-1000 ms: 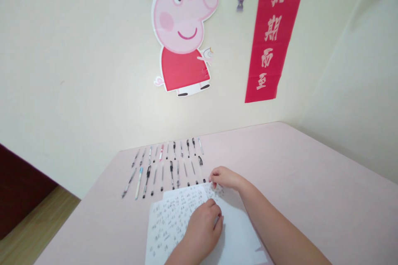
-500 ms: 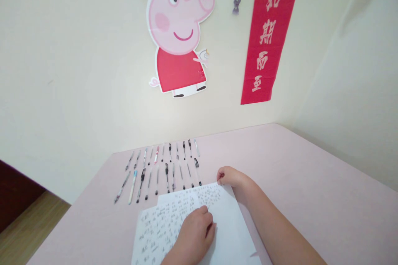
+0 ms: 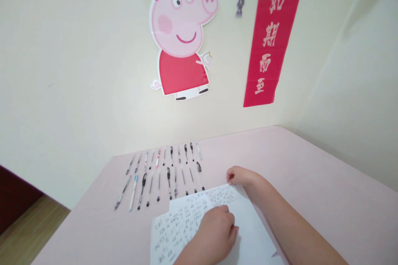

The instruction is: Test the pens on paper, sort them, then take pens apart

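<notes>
Sheets of paper (image 3: 258, 240) covered partly in dark handwriting lie on the table at the bottom centre, one overlapping another. My left hand (image 3: 217, 232) rests closed on the written part, its fingers curled; its fingertips are hidden, so I cannot tell if it grips anything. At the far right corner of the paper is my right hand (image 3: 239, 176), fingers pinched together on the edge. Beyond the paper, pens lie in two rows, among them a black-capped pen (image 3: 142, 190), a pen with a light-blue end (image 3: 133, 193) and a red-and-white pen (image 3: 158, 158).
The pink tabletop (image 3: 311, 169) meets a pale wall at the back. On that wall are a cartoon pig cutout (image 3: 183, 74) and a red banner (image 3: 270, 54) with white characters. Wooden floor (image 3: 34, 232) shows past the table's left edge.
Both hands and the paper have shifted to the right over the table. The pens keep their arrangement, and the whole view has moved slightly.
</notes>
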Tool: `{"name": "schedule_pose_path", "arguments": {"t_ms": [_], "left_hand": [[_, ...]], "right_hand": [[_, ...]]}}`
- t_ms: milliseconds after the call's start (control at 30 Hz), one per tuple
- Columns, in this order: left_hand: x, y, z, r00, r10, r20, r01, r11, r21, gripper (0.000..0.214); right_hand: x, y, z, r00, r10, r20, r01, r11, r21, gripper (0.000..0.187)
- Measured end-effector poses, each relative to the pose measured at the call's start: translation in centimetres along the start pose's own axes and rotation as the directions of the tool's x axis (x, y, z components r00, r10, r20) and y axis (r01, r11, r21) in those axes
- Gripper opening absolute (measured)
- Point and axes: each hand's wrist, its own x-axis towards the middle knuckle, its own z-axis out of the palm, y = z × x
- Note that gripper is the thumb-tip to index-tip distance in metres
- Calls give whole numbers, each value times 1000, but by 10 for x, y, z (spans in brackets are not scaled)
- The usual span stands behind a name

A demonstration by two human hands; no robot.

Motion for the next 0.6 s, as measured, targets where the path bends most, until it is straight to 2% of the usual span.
{"name": "schedule_pose_path", "arguments": {"t_ms": [100, 233, 600], "left_hand": [[5, 0, 15, 999, 35, -9, -35, 999, -1, 26], [-1, -11, 31, 993, 119, 11, -119, 993, 8, 21], [-14, -49, 40, 960, 269, 71, -272, 961, 37, 15]], "right_hand": [[1, 2, -2, 1000, 17, 10, -17, 1000, -22, 15], [-1, 2, -1, 1000, 24, 10, -24, 1000, -12, 16], [-9, 4, 1, 1000, 4, -21, -3, 998, 63, 15]]}}
